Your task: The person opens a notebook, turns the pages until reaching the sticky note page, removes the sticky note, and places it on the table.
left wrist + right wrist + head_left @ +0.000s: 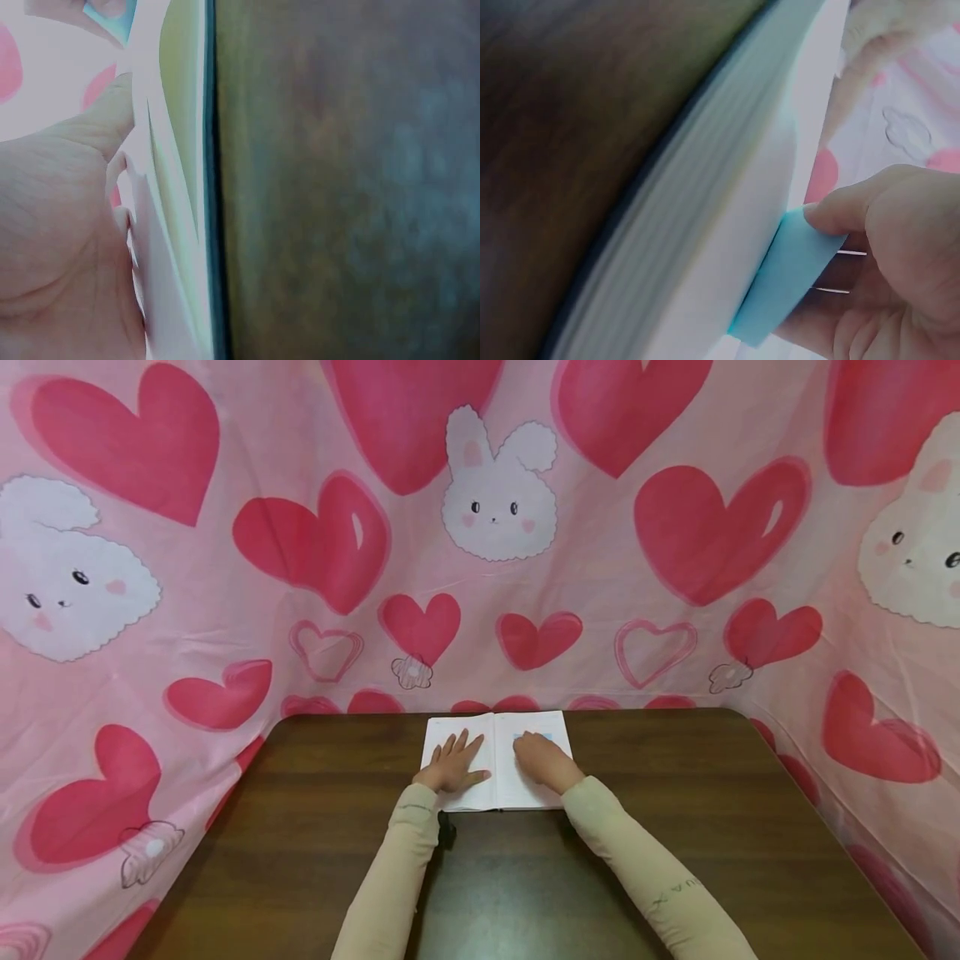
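An open book (517, 795) with white pages and a dark cover lies on the table. My left hand (452, 766) rests spread on its left page, fingers straight and thumb toward the spine. Over the right page, my right hand (546, 762) has curled fingers and pinches a light blue sticky note (787, 274) between thumb and fingers. One edge of the note meets the page, while the rest stands tilted up from it. In the left wrist view the left thumb (112, 112) lies along the page; a corner of the blue note shows at the top.
The brown wooden table (322, 860) extends around the book on all sides. Behind it and at both sides hangs a pink cloth (465, 585) with hearts and rabbits. A small dark object (447, 831) sits by the left wrist.
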